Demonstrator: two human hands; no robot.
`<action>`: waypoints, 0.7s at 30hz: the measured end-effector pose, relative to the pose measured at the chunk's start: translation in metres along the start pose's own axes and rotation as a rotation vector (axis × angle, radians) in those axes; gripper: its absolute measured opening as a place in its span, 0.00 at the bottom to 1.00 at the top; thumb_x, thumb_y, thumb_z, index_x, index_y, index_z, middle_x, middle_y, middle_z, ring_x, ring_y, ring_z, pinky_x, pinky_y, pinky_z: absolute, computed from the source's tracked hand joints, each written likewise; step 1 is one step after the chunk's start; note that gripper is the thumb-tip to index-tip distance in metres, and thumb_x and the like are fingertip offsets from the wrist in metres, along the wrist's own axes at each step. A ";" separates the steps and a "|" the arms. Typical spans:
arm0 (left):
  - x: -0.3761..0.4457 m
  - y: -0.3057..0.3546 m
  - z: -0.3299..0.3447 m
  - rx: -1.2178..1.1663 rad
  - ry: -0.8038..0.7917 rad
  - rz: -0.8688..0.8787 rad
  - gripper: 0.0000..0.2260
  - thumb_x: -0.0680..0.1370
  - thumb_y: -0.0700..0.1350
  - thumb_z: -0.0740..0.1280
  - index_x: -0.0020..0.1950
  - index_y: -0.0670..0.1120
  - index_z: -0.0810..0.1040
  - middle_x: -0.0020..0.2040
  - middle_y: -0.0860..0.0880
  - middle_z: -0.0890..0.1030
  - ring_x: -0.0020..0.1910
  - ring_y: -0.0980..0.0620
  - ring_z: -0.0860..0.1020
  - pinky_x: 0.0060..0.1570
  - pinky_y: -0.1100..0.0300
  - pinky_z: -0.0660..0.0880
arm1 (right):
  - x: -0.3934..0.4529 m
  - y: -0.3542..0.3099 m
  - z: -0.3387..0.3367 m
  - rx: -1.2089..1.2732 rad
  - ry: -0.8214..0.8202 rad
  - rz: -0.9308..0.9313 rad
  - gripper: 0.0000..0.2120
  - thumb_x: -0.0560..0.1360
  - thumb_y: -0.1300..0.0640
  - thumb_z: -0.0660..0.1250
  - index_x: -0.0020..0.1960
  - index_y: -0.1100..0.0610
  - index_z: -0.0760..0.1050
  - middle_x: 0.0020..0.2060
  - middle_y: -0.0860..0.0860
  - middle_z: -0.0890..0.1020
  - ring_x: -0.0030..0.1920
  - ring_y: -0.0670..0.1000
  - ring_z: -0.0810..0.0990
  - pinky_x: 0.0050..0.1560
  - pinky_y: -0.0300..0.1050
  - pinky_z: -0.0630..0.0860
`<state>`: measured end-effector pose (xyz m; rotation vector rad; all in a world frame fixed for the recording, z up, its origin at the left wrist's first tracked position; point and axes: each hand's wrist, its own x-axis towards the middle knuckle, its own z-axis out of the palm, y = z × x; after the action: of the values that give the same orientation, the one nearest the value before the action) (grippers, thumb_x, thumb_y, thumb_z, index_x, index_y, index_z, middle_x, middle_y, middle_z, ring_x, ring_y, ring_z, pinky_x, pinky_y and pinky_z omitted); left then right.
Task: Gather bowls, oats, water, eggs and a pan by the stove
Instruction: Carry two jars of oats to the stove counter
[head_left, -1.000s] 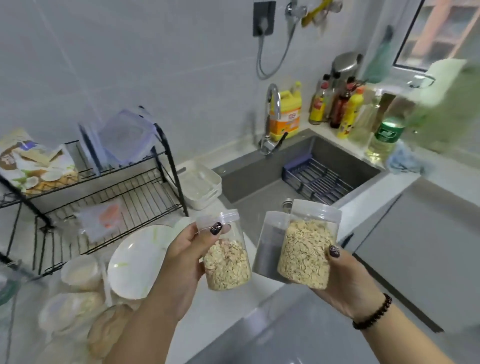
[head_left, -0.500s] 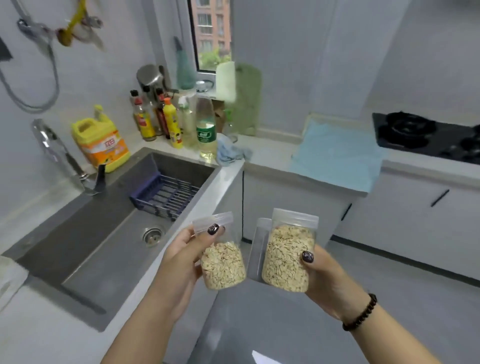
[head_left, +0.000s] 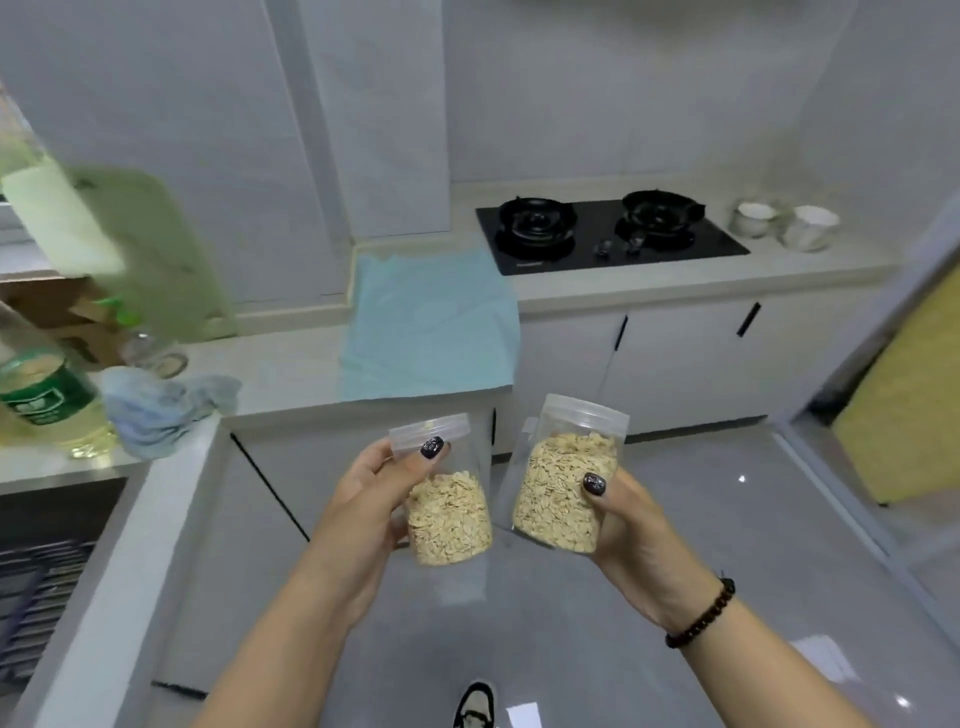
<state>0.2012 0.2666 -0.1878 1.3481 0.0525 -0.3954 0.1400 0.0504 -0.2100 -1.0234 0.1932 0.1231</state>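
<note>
Oat jars (head_left: 449, 512) stay gripped by curled fingers (head_left: 431, 448) of both hands; stove (head_left: 608, 234) now faces ahead.

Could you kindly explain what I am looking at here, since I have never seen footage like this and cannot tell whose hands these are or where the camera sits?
There is no machine here: a person wears a wide-angle camera on the head, looking forward and down. The left hand grips a clear plastic jar about half full of oats; the right hand grips a fuller clear jar of oats. Ahead, the pale counter carries a black two-burner gas stove, two white bowls to its right, and a light blue cloth to its left.
</note>
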 end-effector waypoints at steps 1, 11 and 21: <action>0.017 0.004 0.007 0.002 -0.019 0.001 0.23 0.67 0.51 0.71 0.61 0.46 0.79 0.56 0.48 0.84 0.47 0.52 0.82 0.40 0.57 0.76 | 0.010 -0.006 -0.005 0.001 0.033 -0.014 0.43 0.53 0.47 0.83 0.64 0.59 0.74 0.61 0.61 0.79 0.62 0.60 0.77 0.60 0.59 0.76; 0.201 0.048 0.099 0.056 -0.224 0.028 0.23 0.66 0.51 0.73 0.59 0.47 0.80 0.54 0.48 0.85 0.49 0.51 0.83 0.39 0.60 0.76 | 0.115 -0.083 -0.073 0.154 0.291 -0.189 0.44 0.51 0.46 0.83 0.63 0.58 0.75 0.60 0.60 0.80 0.60 0.59 0.79 0.57 0.64 0.76; 0.327 0.037 0.250 0.138 -0.364 -0.031 0.19 0.71 0.47 0.72 0.61 0.45 0.79 0.52 0.49 0.85 0.49 0.51 0.83 0.45 0.57 0.77 | 0.166 -0.159 -0.198 0.165 0.415 -0.258 0.40 0.52 0.46 0.84 0.61 0.57 0.77 0.59 0.60 0.80 0.61 0.61 0.79 0.60 0.67 0.73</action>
<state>0.4702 -0.0466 -0.1816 1.3928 -0.2606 -0.6750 0.3126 -0.1996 -0.2136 -0.8914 0.4382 -0.3384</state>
